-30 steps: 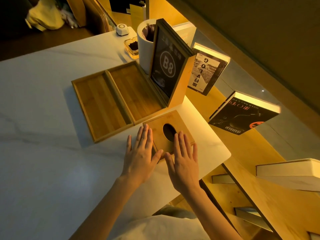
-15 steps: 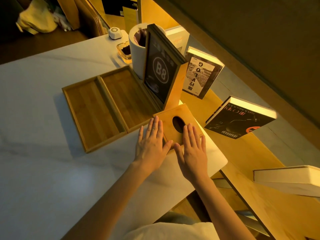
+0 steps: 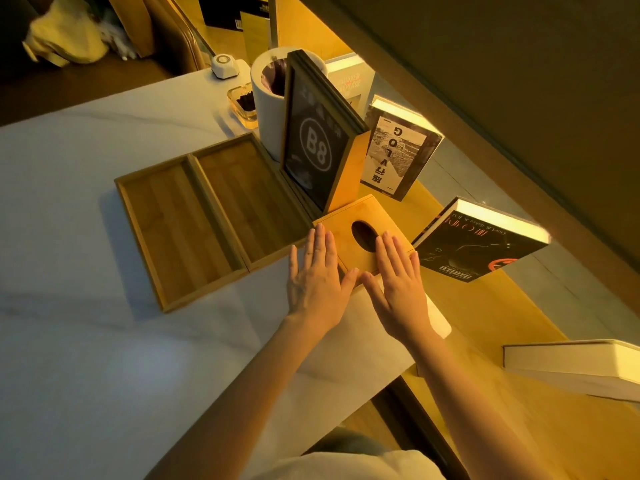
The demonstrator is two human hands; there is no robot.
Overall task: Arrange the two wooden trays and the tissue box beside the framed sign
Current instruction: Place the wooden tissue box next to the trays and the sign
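Two shallow wooden trays lie side by side on the white marble table: the left tray (image 3: 176, 230) and the right tray (image 3: 249, 199), which touches the base of the framed "B8" sign (image 3: 317, 150). The wooden tissue box (image 3: 360, 237), with an oval hole in its lid, sits in front of the sign near the table's right edge. My left hand (image 3: 317, 275) lies flat, fingers apart, against the box's near left corner. My right hand (image 3: 398, 278) rests flat on the box's near right part, fingers spread. Neither hand grips anything.
Behind the sign stand a white cylindrical bin (image 3: 270, 95), a small glass dish (image 3: 244, 103) and a white gadget (image 3: 225, 65). Books (image 3: 398, 150) lean on the lit wooden shelf to the right, one black (image 3: 478, 244), one lying flat (image 3: 571, 365). The table edge (image 3: 440, 327) ends just right of my hands.
Both hands have slid the tissue box away from me and to the right, up against the base of the framed sign. The trays have not moved.
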